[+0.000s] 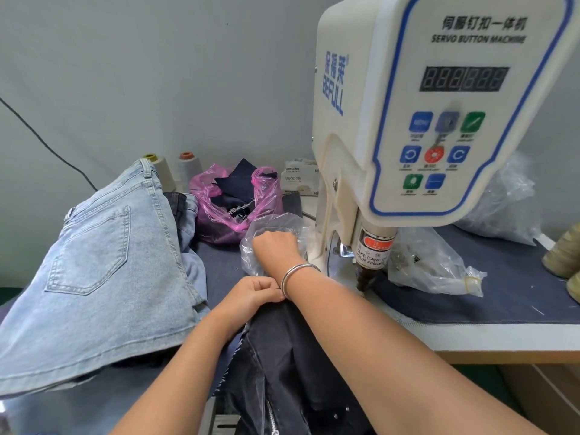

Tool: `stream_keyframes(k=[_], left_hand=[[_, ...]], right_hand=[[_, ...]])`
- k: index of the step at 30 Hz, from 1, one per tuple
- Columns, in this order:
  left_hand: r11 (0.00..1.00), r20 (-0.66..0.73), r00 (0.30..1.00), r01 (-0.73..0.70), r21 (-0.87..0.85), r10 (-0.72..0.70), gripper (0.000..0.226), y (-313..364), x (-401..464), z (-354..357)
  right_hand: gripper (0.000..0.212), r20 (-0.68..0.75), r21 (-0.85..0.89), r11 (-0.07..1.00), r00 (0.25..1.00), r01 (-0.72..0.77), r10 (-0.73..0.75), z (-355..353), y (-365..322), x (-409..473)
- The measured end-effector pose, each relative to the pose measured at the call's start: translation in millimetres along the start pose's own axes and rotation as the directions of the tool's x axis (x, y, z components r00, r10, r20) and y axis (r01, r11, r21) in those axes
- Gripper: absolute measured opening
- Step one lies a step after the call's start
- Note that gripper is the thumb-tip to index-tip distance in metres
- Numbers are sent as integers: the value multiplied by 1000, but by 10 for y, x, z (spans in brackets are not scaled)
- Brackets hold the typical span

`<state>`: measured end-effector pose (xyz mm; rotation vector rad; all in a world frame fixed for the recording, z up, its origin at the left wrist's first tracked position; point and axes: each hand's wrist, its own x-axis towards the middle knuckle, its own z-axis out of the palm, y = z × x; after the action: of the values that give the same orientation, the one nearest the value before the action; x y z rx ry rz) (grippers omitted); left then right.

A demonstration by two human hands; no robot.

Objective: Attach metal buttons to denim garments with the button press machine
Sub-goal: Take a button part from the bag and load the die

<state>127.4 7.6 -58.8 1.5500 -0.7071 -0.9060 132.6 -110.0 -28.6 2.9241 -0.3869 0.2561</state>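
Along the tabletop's (pixel 518 296) back edge looms the glossy cream button press machine (pixel 439 105); faded light-blue jeans (pixel 94 262) heap left. Dark denim garment (pixel 282 356) drapes over the front edge, pinched by the left hand (pixel 251 296). Right hand (pixel 276 246) reaches into a crinkly clear bag (pixel 270 224), fingers hidden, grip unclear.

Bare desk (pixel 489 296) lies open at 3 o'clock of the press head (pixel 365 279). A clear bag (pixel 430 265) crowds it just beside at 2 o'clock. At 9 o'clock another clear bag (pixel 266 227) and stacked light jeans (pixel 103 265) block passage.
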Motion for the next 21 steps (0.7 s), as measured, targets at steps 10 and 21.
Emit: stream_keyframes(k=[10, 21], left_hand=[[1000, -8, 1000, 12, 3, -12, 29, 44, -19, 23], [999, -20, 1000, 22, -41, -23, 47, 61, -33, 14]], right_hand=[[30, -14, -18, 999, 1000, -28, 28, 34, -3, 96], [31, 6, -41, 999, 1000, 0, 0, 16, -30, 111]])
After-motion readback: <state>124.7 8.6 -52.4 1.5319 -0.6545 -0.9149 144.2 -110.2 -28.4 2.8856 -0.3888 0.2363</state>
